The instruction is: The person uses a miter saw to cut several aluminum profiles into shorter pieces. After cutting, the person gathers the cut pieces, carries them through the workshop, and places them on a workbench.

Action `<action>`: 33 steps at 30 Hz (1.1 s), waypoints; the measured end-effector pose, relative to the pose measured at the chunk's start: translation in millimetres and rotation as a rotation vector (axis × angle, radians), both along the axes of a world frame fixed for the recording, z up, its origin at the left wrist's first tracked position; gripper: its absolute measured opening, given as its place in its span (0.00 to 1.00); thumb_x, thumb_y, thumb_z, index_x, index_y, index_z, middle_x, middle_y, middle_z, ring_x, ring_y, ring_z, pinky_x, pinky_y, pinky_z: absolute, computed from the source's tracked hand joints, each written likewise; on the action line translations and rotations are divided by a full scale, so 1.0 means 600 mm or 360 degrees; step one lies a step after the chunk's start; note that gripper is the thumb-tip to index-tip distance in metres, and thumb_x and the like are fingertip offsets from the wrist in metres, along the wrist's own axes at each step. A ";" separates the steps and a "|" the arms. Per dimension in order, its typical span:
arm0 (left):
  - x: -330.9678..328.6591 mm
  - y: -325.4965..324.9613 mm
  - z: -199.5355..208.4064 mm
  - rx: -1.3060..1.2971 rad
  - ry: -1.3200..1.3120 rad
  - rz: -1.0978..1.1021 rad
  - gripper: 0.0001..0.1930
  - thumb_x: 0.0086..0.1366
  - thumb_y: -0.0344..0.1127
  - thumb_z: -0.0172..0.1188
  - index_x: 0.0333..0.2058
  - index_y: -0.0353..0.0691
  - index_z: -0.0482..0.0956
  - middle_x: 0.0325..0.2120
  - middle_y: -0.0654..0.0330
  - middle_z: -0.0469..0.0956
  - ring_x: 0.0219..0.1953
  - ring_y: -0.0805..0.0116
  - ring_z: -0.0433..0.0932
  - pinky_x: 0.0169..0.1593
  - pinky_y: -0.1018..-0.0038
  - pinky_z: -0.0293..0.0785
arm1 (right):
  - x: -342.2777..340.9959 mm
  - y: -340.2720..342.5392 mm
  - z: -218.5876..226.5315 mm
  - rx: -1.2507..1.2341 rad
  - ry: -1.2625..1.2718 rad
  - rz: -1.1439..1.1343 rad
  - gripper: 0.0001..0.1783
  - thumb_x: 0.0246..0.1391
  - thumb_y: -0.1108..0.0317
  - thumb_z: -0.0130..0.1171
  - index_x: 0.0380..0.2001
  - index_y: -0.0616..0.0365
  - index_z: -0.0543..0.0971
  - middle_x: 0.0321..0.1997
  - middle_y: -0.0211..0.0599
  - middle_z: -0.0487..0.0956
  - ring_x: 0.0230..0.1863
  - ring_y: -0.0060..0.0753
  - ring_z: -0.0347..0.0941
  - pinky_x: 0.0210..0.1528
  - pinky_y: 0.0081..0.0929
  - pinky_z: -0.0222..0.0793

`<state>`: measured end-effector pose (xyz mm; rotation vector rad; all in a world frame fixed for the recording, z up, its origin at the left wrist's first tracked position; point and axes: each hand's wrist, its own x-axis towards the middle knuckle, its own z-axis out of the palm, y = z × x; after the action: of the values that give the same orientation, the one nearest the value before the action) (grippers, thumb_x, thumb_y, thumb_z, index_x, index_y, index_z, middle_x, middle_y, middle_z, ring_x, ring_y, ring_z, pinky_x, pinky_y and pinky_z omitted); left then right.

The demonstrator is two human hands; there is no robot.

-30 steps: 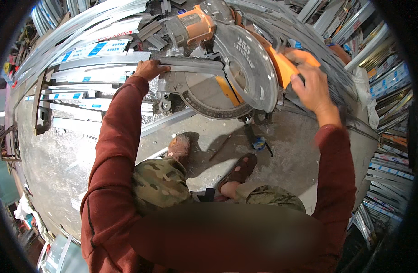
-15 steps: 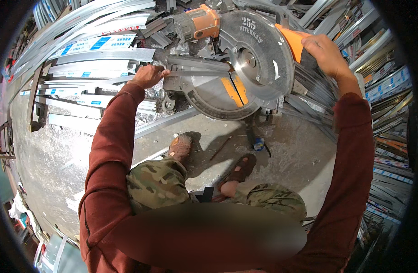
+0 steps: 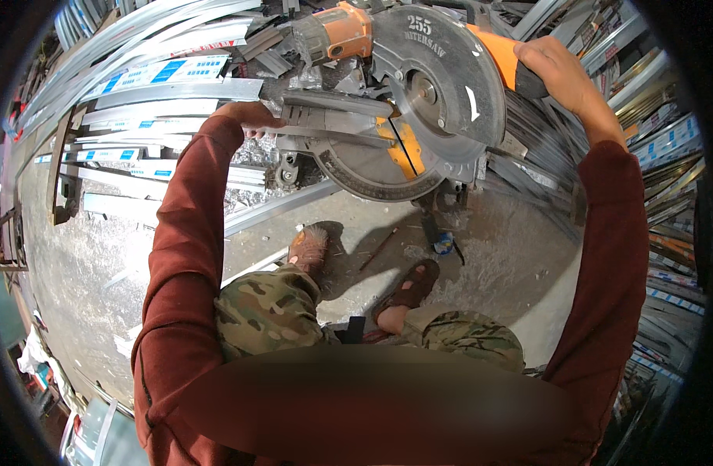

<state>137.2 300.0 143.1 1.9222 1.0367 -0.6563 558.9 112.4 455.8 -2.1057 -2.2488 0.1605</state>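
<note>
Gripping the orange saw handle [image 3: 493,51], your right hand [image 3: 560,76] is closed around it, the blade guard [image 3: 459,56] just to its left. Your left hand [image 3: 248,116] pinches a thin metal strip [image 3: 337,136], which stretches right from that grip onto the round saw table [image 3: 347,165].

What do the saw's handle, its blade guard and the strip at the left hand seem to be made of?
Handle: probably moulded plastic, judging by its smooth, bright orange.
Blade guard: matte dark grey without a metallic glint; plastic or painted metal, the look leaves it open.
Strip: likely bare metal, perhaps aluminium, from its silvery grey colour and straight edges; blur hides its exact finish.
</note>
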 end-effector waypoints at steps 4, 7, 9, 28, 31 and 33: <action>-0.016 0.021 -0.036 0.0301 -0.0452 -0.0207 0.31 0.63 0.63 0.56 0.31 0.34 0.82 0.23 0.55 0.80 0.23 0.65 0.76 0.31 0.66 0.74 | -0.007 0.000 0.005 0.0028 -0.0029 0.0062 0.28 0.61 0.52 0.46 0.32 0.74 0.74 0.25 0.51 0.73 0.31 0.40 0.70 0.42 0.31 0.65; 0.004 -0.003 -0.023 0.0572 -0.0566 -0.0044 0.29 0.61 0.59 0.61 0.32 0.31 0.81 0.29 0.48 0.82 0.32 0.55 0.81 0.39 0.61 0.75 | 0.003 0.000 0.006 -0.0167 0.0025 0.0048 0.31 0.59 0.44 0.44 0.30 0.67 0.78 0.22 0.52 0.72 0.26 0.51 0.69 0.36 0.40 0.65; 0.015 -0.014 -0.016 0.0750 -0.0567 0.0019 0.28 0.60 0.59 0.61 0.33 0.32 0.81 0.30 0.45 0.82 0.35 0.52 0.81 0.40 0.60 0.75 | 0.008 -0.002 0.005 -0.0186 0.0071 0.0070 0.31 0.59 0.44 0.44 0.32 0.65 0.79 0.24 0.53 0.75 0.28 0.52 0.72 0.37 0.39 0.66; 0.040 -0.020 -0.003 0.0783 -0.0271 0.0038 0.33 0.61 0.65 0.56 0.34 0.33 0.82 0.31 0.43 0.81 0.38 0.44 0.80 0.43 0.56 0.73 | -0.024 -0.161 -0.086 0.0198 -0.0017 -0.0052 0.19 0.54 0.56 0.54 0.28 0.64 0.79 0.29 0.52 0.78 0.35 0.57 0.75 0.39 0.44 0.69; 0.029 -0.009 -0.019 0.0789 -0.0285 0.0002 0.34 0.60 0.66 0.55 0.35 0.32 0.82 0.33 0.41 0.80 0.40 0.43 0.80 0.44 0.55 0.72 | -0.025 -0.176 -0.111 0.0356 0.0046 0.0044 0.19 0.53 0.56 0.55 0.26 0.64 0.78 0.28 0.52 0.77 0.33 0.57 0.74 0.38 0.45 0.68; 0.031 -0.008 -0.020 0.0798 -0.0296 -0.0001 0.35 0.60 0.66 0.55 0.36 0.32 0.82 0.34 0.40 0.80 0.40 0.43 0.79 0.44 0.54 0.72 | -0.020 -0.183 -0.123 0.0400 0.0052 0.0059 0.19 0.51 0.56 0.56 0.24 0.65 0.77 0.27 0.51 0.76 0.33 0.57 0.73 0.38 0.45 0.68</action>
<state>156.0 295.1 131.2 2.3576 1.1559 -0.2165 547.1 2.6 381.7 -1.9202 -2.1609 -0.0820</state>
